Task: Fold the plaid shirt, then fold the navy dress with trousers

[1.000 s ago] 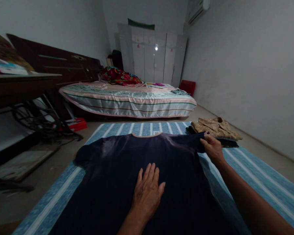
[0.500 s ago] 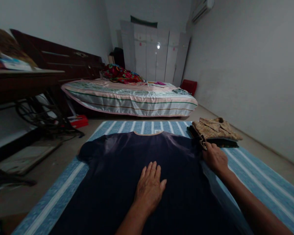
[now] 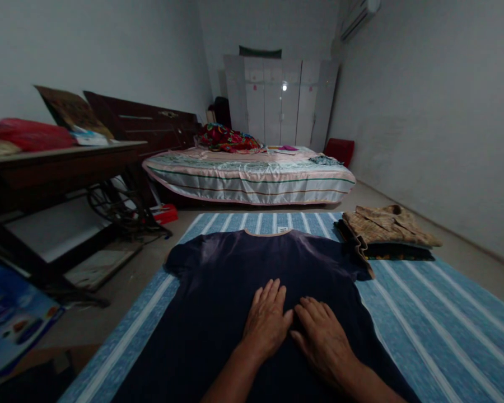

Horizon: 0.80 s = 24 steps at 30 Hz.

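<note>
A dark navy short-sleeved shirt (image 3: 218,285) lies spread flat on a blue striped mat (image 3: 428,330) on the floor. My left hand (image 3: 266,324) rests palm down on the middle of the shirt, fingers stretched out. My right hand (image 3: 321,338) lies flat right beside it on the shirt, fingers extended, thumb close to the left hand. Neither hand holds anything.
Folded brown patterned clothes (image 3: 386,229) sit on the mat's far right corner. A low bed (image 3: 252,173) with a striped cover stands beyond the mat, white wardrobes (image 3: 279,101) behind it. A dark wooden table (image 3: 50,168) stands at the left, a blue packet (image 3: 12,319) on the floor below it.
My right hand let go of the shirt's right sleeve and came to the middle, flat beside the left hand. The view has shifted to the left.
</note>
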Tool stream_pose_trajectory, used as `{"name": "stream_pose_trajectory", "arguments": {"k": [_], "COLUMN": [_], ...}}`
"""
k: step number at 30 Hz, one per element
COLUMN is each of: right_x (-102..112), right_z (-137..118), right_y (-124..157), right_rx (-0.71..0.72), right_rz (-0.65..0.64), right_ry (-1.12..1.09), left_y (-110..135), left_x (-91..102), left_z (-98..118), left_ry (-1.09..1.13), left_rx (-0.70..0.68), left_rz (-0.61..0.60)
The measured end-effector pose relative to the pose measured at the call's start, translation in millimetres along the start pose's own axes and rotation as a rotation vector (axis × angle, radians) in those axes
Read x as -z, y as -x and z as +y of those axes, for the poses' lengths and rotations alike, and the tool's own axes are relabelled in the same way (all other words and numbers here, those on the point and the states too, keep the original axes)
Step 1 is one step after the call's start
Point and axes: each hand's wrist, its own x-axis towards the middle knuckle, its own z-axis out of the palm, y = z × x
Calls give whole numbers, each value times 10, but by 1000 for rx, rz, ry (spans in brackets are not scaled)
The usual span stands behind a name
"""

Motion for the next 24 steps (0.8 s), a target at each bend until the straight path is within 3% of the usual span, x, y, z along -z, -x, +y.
{"name": "stream_pose_trajectory", "arguments": {"k": [5,8,11,17,24], "right_x": [-113,-95,-106,-229,-318], "right_z": [121,87,75,128,211], "right_y": [102,90,80,73,39], "right_rx": [-17,-16,-12,-7,77], "right_rz": [48,53,76,149,230], "right_ry": [56,72,76,92,160], "left_y": [-81,-261,-575,-1359,-2028], "left_x": [254,446,548,561,630], "left_z": [16,-28,-139,-477,-784], "left_ry": [65,19,-92,-231,-300], "left_rx": [14,-28,-19,93,152], "left_rz": [-155,-154,-77,-22,-159]}}
